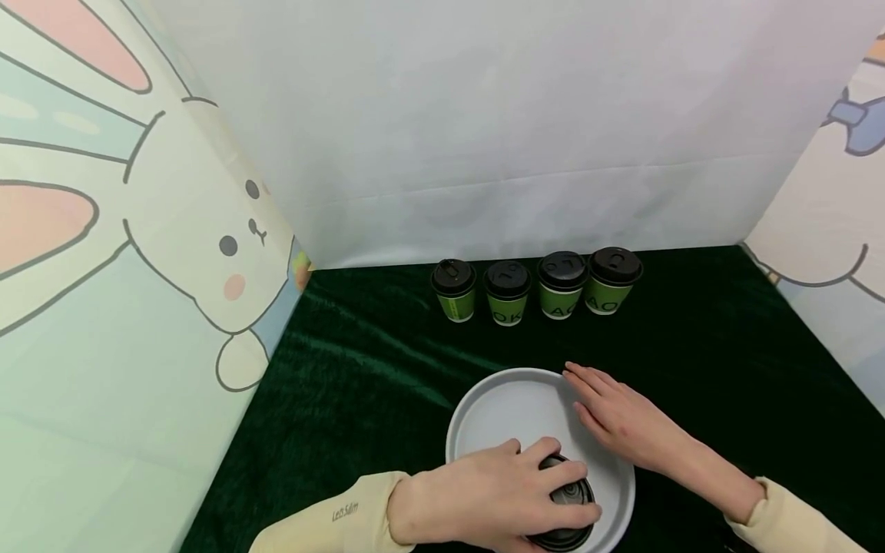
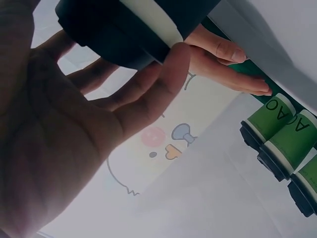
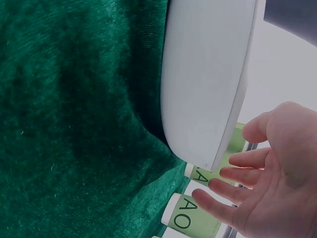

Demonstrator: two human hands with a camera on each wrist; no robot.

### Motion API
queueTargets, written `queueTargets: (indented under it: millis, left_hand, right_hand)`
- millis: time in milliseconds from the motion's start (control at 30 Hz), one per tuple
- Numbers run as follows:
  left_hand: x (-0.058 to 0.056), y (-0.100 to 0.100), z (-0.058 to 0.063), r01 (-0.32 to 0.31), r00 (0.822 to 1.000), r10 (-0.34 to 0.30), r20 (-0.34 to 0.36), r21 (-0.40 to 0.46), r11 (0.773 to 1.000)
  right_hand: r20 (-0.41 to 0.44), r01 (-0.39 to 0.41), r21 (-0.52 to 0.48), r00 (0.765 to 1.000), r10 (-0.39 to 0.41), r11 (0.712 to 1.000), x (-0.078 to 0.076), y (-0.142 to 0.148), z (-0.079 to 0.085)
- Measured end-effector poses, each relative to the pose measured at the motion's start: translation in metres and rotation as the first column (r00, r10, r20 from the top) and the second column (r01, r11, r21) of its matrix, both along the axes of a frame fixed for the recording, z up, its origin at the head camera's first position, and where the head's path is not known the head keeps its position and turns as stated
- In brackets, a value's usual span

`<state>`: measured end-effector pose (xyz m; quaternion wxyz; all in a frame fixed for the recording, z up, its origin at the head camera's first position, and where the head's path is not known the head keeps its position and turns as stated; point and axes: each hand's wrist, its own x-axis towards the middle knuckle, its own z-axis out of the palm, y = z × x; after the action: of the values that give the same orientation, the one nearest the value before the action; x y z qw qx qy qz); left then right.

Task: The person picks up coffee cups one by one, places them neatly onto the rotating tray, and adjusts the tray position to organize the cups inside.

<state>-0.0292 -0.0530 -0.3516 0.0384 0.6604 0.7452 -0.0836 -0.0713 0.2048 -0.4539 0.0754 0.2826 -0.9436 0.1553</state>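
Note:
In the head view a round white tray lies at the near middle. My left hand reaches over it from above and grips a cup with a black lid, its fingers spread around the lid. From below, the left wrist view shows the cup's pale band between the lid and a dark-looking body, with fingers and thumb curled about the lid. My right hand is at the tray's right rim, fingers extended. In the right wrist view that hand's fingers are loosely spread beside the tray's outer wall, holding nothing.
Several green paper cups with black lids stand in a row behind the tray, near the back edge. Dark green velvet cloth covers the table. A white backdrop rises behind, and a cartoon-printed panel borders the left.

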Motion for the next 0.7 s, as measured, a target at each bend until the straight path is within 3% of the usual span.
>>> queueTargets:
  millis: [267,700]
  left_hand:
    - [0.0035,0.0003,-0.0020,0.006,1.000,-0.006,0.019,-0.002,1.000]
    - [0.0011,0.0004,-0.0080,0.009,0.999,-0.010,0.045,0.036,0.999]
  right_hand:
    - [-0.047,-0.009,0.003,0.999,0.010,1.000,-0.0027,0.0003,-0.0026]
    - [0.000,-0.025,0.019,1.000,0.025,0.999,-0.0041,-0.0030,-0.0059]
